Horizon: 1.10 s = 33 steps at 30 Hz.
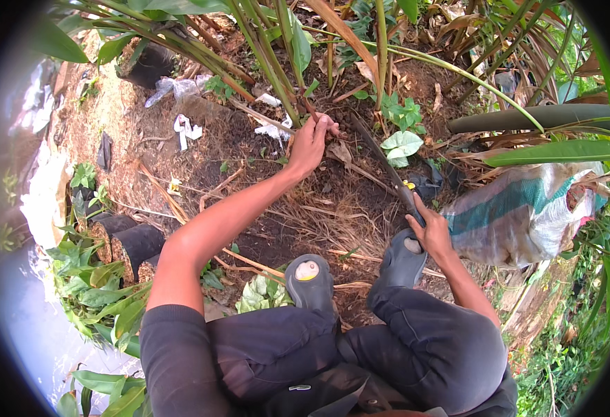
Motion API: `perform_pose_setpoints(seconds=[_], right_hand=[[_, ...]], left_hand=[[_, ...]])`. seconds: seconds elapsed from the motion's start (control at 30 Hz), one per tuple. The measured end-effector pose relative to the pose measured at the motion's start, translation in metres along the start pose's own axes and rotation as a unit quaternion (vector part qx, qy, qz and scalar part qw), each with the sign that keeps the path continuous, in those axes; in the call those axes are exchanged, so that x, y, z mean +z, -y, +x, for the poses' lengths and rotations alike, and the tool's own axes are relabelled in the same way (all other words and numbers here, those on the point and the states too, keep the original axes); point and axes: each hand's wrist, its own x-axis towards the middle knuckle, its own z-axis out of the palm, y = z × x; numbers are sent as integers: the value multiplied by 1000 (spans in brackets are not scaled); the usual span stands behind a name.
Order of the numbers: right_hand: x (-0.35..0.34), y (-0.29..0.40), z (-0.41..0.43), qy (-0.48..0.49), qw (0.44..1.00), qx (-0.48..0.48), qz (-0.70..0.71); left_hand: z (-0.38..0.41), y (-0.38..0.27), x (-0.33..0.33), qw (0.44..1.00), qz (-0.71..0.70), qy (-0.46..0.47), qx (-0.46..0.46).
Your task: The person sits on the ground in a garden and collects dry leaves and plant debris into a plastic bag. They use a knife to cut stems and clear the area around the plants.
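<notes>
My left hand (310,142) reaches to the foot of a clump of tall green stems (269,57), its fingers closed around a reddish-brown stem at soil level. What lies under those fingers is partly hidden. A long machete (381,156) is in my right hand (432,234), gripped by its dark handle just above my right shoe. Its blade slants up and left, with the tip against the dark soil, a little right of my left hand. Dry leaf litter (341,154) lies between the blade and that hand.
A white and green woven sack (518,213) lies to the right. Black plant bags (137,245) stand at the left beside leafy plants. Plastic scraps (186,130) and dry straw (331,224) litter the soil. A thick dark stalk (539,118) juts in from the right.
</notes>
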Motion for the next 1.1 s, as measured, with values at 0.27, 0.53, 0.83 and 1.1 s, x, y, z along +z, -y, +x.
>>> perform_pose_setpoints(seconds=[0.27, 0.53, 0.83, 1.1], right_hand=[[-21, -8, 11, 59, 990, -89, -97], [-29, 9, -3, 53, 988, -78, -119], [-84, 56, -38, 86, 989, 39, -114], [-65, 51, -25, 12, 999, 35, -19]], left_hand=[[-1, -15, -2, 997, -65, -33, 9], [35, -26, 15, 998, 11, -33, 44], [12, 5, 1, 999, 35, 23, 11], [-5, 5, -7, 999, 22, 39, 1]])
